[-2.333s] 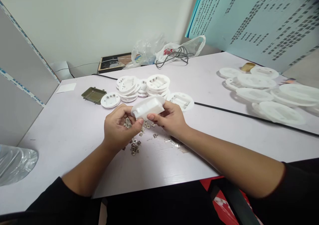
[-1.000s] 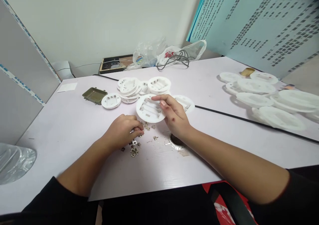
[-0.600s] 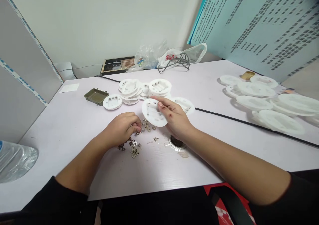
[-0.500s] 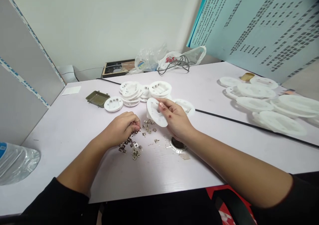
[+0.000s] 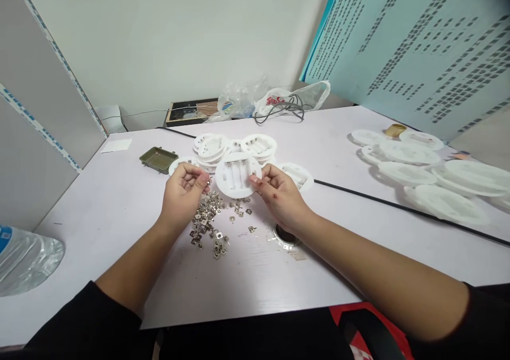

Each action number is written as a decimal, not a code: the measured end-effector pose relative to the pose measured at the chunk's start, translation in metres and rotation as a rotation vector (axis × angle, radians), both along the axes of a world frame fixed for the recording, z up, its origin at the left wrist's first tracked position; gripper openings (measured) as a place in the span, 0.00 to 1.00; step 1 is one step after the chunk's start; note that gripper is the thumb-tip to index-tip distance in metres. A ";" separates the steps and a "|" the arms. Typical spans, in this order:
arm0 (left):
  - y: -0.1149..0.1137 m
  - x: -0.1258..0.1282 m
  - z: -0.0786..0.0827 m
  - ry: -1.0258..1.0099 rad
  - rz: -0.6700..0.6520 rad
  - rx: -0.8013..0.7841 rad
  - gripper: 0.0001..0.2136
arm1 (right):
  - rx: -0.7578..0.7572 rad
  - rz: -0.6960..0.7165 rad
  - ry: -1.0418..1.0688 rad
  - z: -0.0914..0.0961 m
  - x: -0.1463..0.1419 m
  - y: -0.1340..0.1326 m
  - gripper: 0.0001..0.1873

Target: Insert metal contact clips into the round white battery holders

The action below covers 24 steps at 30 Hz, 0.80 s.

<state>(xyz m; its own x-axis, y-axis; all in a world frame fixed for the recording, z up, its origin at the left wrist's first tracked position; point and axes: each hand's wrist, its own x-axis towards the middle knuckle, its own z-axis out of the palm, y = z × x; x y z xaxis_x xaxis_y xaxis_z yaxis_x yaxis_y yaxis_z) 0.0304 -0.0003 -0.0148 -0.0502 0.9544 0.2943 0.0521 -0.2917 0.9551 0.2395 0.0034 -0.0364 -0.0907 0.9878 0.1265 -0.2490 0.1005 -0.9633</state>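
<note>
- The step in hand is judged to be the bringing of a small metal piece (image 5: pixel 209 181) to the white disc (image 5: pixel 239 174), the two being held near each other but apart.
- For the next move, the piece would need to be turned to suit a slot and the disc kept steady; which slot is meant cannot be told.
- By the left hand (image 5: pixel 181 193), the piece is pinched between thumb and forefinger, the other fingers being curled.
- By the right hand (image 5: pixel 281 195), the disc's near right edge is clamped, thumb in front; its slotted side is tipped towards the wearer.
- The hands are held apart above the table (image 5: pixel 255 280), with the disc between them and both forearms slanted inwards.
- Below and between the hands, loose metal pieces (image 5: pixel 205 211) are heaped; beyond them, stacked white discs (image 5: pixel 211 147) are seen.
</note>
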 end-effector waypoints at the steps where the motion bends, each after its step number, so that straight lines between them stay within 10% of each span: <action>1: 0.000 0.000 0.001 -0.020 0.029 0.022 0.13 | 0.002 -0.002 0.009 -0.001 0.000 0.001 0.28; 24: -0.021 0.016 -0.004 0.199 -0.075 0.084 0.06 | 0.055 0.185 -0.033 0.000 0.001 -0.008 0.33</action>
